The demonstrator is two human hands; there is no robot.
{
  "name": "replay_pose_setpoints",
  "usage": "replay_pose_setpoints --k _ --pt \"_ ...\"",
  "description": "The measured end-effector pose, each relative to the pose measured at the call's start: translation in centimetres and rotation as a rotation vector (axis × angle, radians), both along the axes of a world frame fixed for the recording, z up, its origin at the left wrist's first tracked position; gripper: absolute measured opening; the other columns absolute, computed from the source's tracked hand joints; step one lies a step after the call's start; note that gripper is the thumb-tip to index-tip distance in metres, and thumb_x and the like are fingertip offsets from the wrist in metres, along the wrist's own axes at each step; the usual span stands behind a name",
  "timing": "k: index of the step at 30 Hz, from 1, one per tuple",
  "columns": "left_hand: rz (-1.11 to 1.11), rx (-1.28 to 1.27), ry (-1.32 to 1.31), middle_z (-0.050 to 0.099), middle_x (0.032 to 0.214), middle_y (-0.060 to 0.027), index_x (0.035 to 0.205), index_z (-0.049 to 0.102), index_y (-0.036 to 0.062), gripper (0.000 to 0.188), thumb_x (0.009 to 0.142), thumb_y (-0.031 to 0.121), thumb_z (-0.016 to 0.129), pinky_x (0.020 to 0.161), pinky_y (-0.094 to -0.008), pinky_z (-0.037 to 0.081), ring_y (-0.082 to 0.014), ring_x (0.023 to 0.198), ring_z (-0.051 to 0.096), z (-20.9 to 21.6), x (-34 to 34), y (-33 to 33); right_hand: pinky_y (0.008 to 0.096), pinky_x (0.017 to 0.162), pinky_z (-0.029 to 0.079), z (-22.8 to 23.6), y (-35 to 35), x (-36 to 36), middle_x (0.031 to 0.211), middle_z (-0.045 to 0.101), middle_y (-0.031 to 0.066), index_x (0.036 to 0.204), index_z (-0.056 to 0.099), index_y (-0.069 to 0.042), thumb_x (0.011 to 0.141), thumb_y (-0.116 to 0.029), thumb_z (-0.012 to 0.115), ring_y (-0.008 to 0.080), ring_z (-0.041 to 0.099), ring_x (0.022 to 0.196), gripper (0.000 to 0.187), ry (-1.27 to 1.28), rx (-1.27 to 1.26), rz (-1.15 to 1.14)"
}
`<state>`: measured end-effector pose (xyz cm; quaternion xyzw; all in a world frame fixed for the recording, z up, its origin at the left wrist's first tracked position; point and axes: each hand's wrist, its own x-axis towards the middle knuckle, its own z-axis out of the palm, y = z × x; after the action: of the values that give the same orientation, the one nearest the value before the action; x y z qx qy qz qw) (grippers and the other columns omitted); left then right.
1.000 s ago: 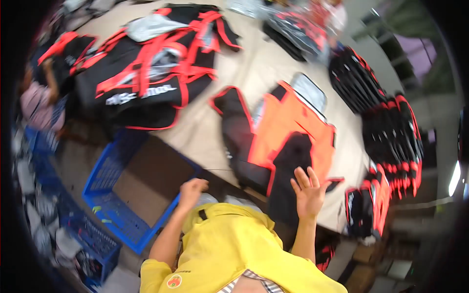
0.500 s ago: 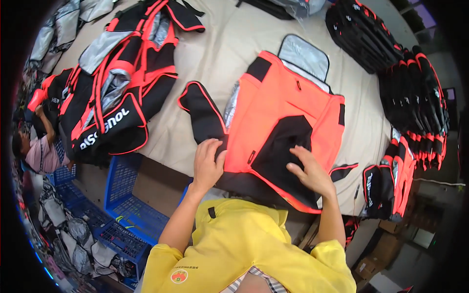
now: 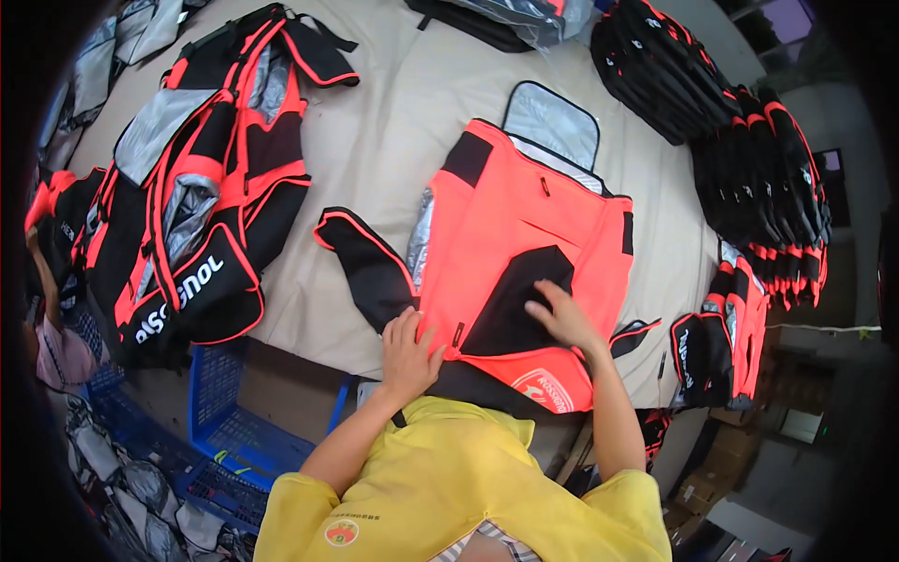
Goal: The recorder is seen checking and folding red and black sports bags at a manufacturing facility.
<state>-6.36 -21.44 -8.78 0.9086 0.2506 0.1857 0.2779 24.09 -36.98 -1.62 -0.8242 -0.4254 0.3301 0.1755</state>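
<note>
Orange bag laid flat on a cream counter, with two hands at its near side.

At far left, a co-worker in a pink top is partly visible beside the counter's edge. Just right of this figure, a large black bag with orange trim and silver lining lies on the counter, its lettered end toward the near edge. Below it, silver-grey pieces are heaped at lower left, and a blue crate stands beside the counter. At centre, a black flap with orange edging extends from the left side of the orange bag. The left hand touches the bag's near left corner; its fingers are bent, but whether its grip pinches the edge cannot be told. A silver flap projects from the far end. The right hand lies over a pointed black panel, its grip loosely spread and holding nothing. Farther right, a smaller black-and-orange bag sits near the counter's edge, with a row of black bags with orange edges packed closely beyond it.
</note>
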Motion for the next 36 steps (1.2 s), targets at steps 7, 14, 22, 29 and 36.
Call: replay_pose_setpoints --k 7,14,22,29,36 --pt "-0.022 0.002 -0.1 0.056 0.136 -0.0229 0.124 0.067 0.0045 0.044 0.088 0.028 0.076 0.112 -0.0576 0.039 -0.0429 0.138 0.049 -1.6 0.2 0.6 0.0514 0.119 0.041 -11.0 1.3 -4.3 0.149 0.053 0.0343 0.145 0.055 0.006 0.104 -0.026 0.06 0.0523 0.05 0.139 0.052 -0.591 0.031 0.014" --pt "0.027 -0.025 -0.246 0.056 0.137 -0.0238 0.122 0.067 0.0055 0.039 0.09 0.028 0.072 0.109 -0.06 0.041 -0.0444 0.135 0.051 -3.8 -1.2 0.0 0.0441 0.115 0.045 -8.9 0.1 -9.2 0.137 0.064 0.0262 0.137 0.062 0.005 0.1 -0.009 0.055 0.0408 0.06 0.13 0.041 -0.31 0.066 -0.338" --pt "0.046 0.051 -0.185 0.053 0.15 -0.0225 0.128 0.069 0.0085 0.039 0.095 0.03 0.066 0.123 -0.054 0.029 -0.0382 0.15 0.04 -5.3 -0.5 -2.2 0.058 0.117 0.036 -17.7 -0.3 3.5 0.13 0.052 0.0446 0.127 0.05 0.023 0.091 -0.004 0.059 0.0569 0.05 0.125 0.046 -0.964 0.285 0.136" --pt "0.156 0.17 -0.163 0.053 0.149 -0.0225 0.131 0.07 0.0089 0.043 0.093 0.029 0.067 0.122 -0.0536 0.029 -0.0387 0.149 0.041 -4.9 0.7 -3.3 0.053 0.101 0.048 -14.1 5.8 2.7 0.121 0.067 0.0378 0.121 0.063 0.017 0.097 -0.008 0.057 0.0534 0.062 0.115 0.035 -0.156 0.544 -0.143" --pt "0.171 0.312 -0.199 0.06 0.136 -0.0209 0.119 0.073 0.0083 0.035 0.087 0.022 0.069 0.111 -0.0527 0.043 -0.0387 0.135 0.054 -4.1 2.4 -3.8 0.0529 0.098 0.051 -15.3 3.3 1.9 0.113 0.066 0.037 0.124 0.06 0.013 0.091 -0.011 0.065 0.0548 0.063 0.11 0.041 -0.375 0.521 -0.266"
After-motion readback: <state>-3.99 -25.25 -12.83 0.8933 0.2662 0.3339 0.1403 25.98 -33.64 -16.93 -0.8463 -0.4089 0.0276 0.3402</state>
